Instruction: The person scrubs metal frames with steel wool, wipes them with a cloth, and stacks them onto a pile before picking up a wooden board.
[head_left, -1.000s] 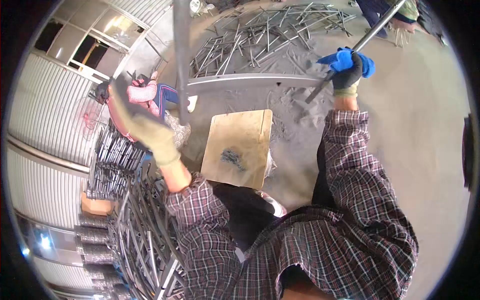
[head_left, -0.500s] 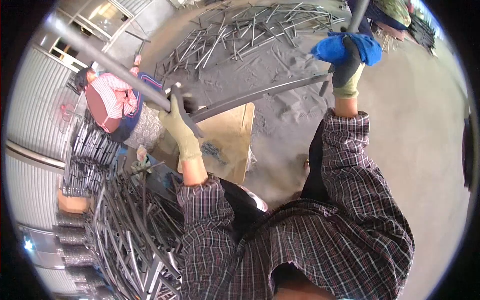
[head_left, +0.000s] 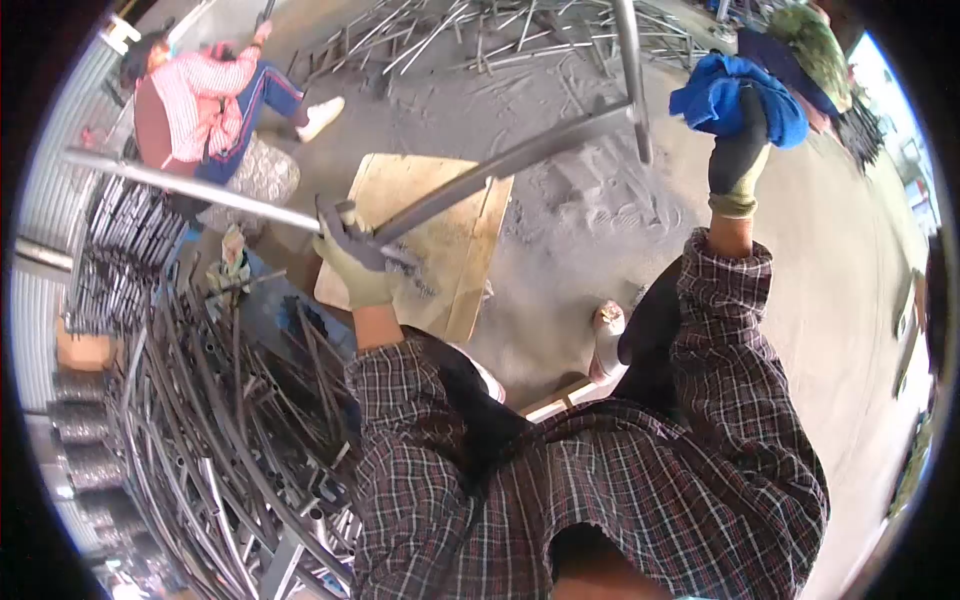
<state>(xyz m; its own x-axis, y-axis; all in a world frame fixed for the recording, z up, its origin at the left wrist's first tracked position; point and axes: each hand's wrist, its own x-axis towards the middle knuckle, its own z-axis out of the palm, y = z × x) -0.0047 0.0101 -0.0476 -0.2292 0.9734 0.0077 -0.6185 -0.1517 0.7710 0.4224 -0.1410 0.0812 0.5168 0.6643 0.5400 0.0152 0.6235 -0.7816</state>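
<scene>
My left hand (head_left: 356,262), in a cream glove with a grey palm, grips a metal frame (head_left: 530,148) where its long left tube meets the flat crossbar. The crossbar slants up to the right, to a second tube standing near the top centre. My right hand (head_left: 738,165), gloved too, is closed around a bunched blue cloth (head_left: 722,95). It is apart from the frame, to the right of the second tube. Under the frame lies a tan board (head_left: 395,185) with dark bits on it.
Loose tubes (head_left: 500,35) lie across the floor at the top. A heap of bent tubes (head_left: 215,420) fills the lower left, with stacked parts (head_left: 125,230) behind. A person in a striped shirt (head_left: 205,90) sits upper left; another person (head_left: 800,50) is upper right.
My left hand, open and off the frame at first, has taken hold of it. The frame has tilted and come lower on the left. My right hand with the cloth has parted from it.
</scene>
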